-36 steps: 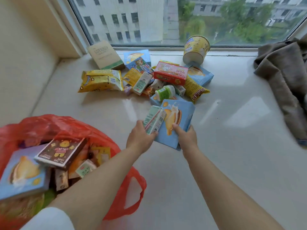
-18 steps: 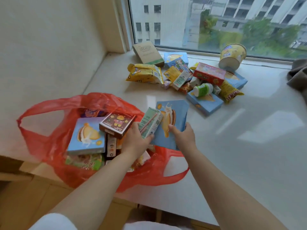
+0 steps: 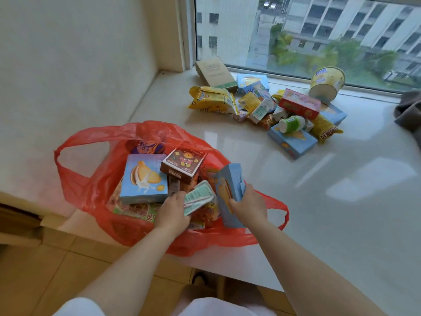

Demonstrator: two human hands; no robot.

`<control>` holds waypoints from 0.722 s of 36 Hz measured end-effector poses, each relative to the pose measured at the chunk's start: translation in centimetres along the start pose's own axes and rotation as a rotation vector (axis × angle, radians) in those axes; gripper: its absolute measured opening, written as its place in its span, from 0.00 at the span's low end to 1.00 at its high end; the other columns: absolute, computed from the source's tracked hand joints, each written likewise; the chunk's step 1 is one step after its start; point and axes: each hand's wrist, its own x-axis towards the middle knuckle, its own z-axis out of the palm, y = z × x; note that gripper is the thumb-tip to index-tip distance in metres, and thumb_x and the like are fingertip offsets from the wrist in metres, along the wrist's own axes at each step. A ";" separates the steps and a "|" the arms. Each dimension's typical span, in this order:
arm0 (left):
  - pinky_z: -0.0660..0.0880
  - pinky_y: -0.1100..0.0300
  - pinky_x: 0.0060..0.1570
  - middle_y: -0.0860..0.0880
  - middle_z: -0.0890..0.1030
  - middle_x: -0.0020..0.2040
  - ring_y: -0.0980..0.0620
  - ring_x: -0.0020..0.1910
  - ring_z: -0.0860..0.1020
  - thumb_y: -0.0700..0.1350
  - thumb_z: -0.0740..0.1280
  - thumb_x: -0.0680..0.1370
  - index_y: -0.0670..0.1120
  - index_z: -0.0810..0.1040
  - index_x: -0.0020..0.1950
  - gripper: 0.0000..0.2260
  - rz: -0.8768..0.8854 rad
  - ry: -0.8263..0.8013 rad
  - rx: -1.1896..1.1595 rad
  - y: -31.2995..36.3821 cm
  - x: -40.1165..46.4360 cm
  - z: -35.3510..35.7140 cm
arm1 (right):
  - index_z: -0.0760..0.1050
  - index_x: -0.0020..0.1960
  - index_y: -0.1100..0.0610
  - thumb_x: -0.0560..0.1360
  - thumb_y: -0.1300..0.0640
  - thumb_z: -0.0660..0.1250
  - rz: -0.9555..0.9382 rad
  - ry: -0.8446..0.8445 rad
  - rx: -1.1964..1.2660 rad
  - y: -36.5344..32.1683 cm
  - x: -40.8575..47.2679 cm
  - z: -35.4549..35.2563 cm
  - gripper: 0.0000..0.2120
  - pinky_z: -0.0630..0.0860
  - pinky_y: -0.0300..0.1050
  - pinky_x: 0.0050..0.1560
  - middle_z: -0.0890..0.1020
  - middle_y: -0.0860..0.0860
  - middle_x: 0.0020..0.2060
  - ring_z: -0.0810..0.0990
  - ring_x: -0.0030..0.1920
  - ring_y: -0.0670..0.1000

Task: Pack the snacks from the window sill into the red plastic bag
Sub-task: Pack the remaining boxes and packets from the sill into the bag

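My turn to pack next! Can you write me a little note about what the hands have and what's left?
Left hand holds a small green carton over the red plastic bag.
Right hand holds a blue box, tipped into the bag's opening.
Done: several snacks already lie in the bag, among them another blue box and a brown box.
Left: let go of these two, then fetch the pile on the window sill: yellow bags, red box, cup, green bottle and more.
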 end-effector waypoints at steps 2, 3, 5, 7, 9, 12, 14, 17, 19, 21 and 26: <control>0.73 0.55 0.53 0.49 0.71 0.64 0.48 0.61 0.70 0.44 0.67 0.74 0.48 0.62 0.71 0.27 0.012 -0.053 0.076 -0.3 -0.2 0.6 | 0.67 0.58 0.60 0.74 0.47 0.64 0.021 0.021 -0.005 0.0 0.2 0.5 0.20 0.71 0.48 0.42 0.79 0.56 0.51 0.78 0.50 0.58; 0.73 0.55 0.56 0.49 0.71 0.65 0.48 0.63 0.69 0.44 0.66 0.74 0.48 0.60 0.72 0.28 0.017 -0.070 0.111 -0.4 -0.2 0.8 | 0.67 0.58 0.60 0.74 0.47 0.65 0.030 0.029 0.002 -0.1 0.4 0.7 0.20 0.71 0.47 0.41 0.79 0.57 0.52 0.78 0.50 0.59; 0.70 0.55 0.62 0.48 0.69 0.67 0.48 0.66 0.67 0.45 0.66 0.75 0.46 0.58 0.75 0.30 0.040 -0.091 0.191 -0.7 -0.3 1.3 | 0.66 0.57 0.60 0.74 0.47 0.65 0.039 0.056 0.021 -0.8 0.7 1.1 0.20 0.69 0.47 0.41 0.79 0.57 0.52 0.78 0.50 0.59; 0.66 0.55 0.66 0.48 0.69 0.69 0.48 0.68 0.65 0.48 0.65 0.76 0.46 0.55 0.76 0.32 0.060 -0.106 0.250 -0.8 -0.3 1.5 | 0.66 0.58 0.60 0.75 0.47 0.65 0.037 0.090 0.069 -1.6 1.0 1.6 0.20 0.71 0.49 0.43 0.78 0.57 0.53 0.78 0.51 0.60; 0.65 0.55 0.67 0.48 0.68 0.70 0.48 0.69 0.65 0.51 0.65 0.77 0.45 0.56 0.76 0.32 0.065 -0.110 0.230 -0.6 -0.3 1.5 | 0.65 0.63 0.59 0.76 0.44 0.64 0.009 0.075 0.119 -2.6 1.1 2.4 0.24 0.71 0.49 0.46 0.77 0.57 0.56 0.78 0.53 0.61; 0.66 0.55 0.65 0.50 0.66 0.71 0.49 0.69 0.65 0.52 0.63 0.78 0.47 0.59 0.75 0.28 0.056 -0.018 -0.027 -0.3 -0.4 1.1 | 0.59 0.72 0.55 0.78 0.42 0.59 -0.106 -0.024 0.166 -4.2 1.1 3.7 0.28 0.73 0.51 0.50 0.72 0.56 0.63 0.75 0.58 0.60; 0.69 0.56 0.63 0.50 0.66 0.71 0.51 0.69 0.67 0.49 0.62 0.79 0.49 0.60 0.75 0.26 0.026 0.109 -0.309 0.0 -0.6 0.5 | 0.55 0.75 0.55 0.79 0.45 0.57 -0.192 -0.120 0.098 -4.6 1.1 4.6 0.28 0.69 0.54 0.61 0.66 0.58 0.69 0.69 0.66 0.61; 0.72 0.56 0.57 0.52 0.68 0.68 0.53 0.63 0.71 0.50 0.59 0.81 0.55 0.59 0.75 0.23 0.061 0.291 -0.578 1.0 -0.4 -0.7 | 0.51 0.77 0.54 0.81 0.44 0.52 -0.254 -0.249 -0.032 -4.3 1.3 5.2 0.29 0.59 0.54 0.71 0.59 0.57 0.75 0.58 0.74 0.58; 0.72 0.55 0.58 0.52 0.67 0.69 0.53 0.64 0.71 0.52 0.57 0.81 0.57 0.62 0.74 0.21 0.131 0.329 -0.610 1.9 0.3 -1.5 | 0.50 0.78 0.53 0.81 0.44 0.50 -0.263 -0.323 -0.012 -3.5 2.1 5.0 0.28 0.55 0.51 0.73 0.57 0.53 0.76 0.54 0.75 0.54; 0.68 0.55 0.64 0.49 0.63 0.72 0.51 0.68 0.67 0.53 0.57 0.81 0.55 0.67 0.72 0.19 0.141 0.274 -0.584 2.8 0.9 -2.0 | 0.56 0.77 0.54 0.83 0.48 0.46 -0.347 -0.368 -0.085 -2.7 2.8 4.2 0.24 0.56 0.48 0.72 0.60 0.53 0.75 0.56 0.75 0.53; 0.53 0.45 0.72 0.48 0.50 0.77 0.44 0.74 0.49 0.62 0.62 0.75 0.59 0.69 0.70 0.23 0.229 0.197 -0.012 4.3 2.1 -1.0 | 0.74 0.63 0.54 0.78 0.52 0.57 -0.281 0.151 -0.163 -0.3 4.2 1.1 0.16 0.65 0.48 0.60 0.75 0.52 0.61 0.70 0.63 0.55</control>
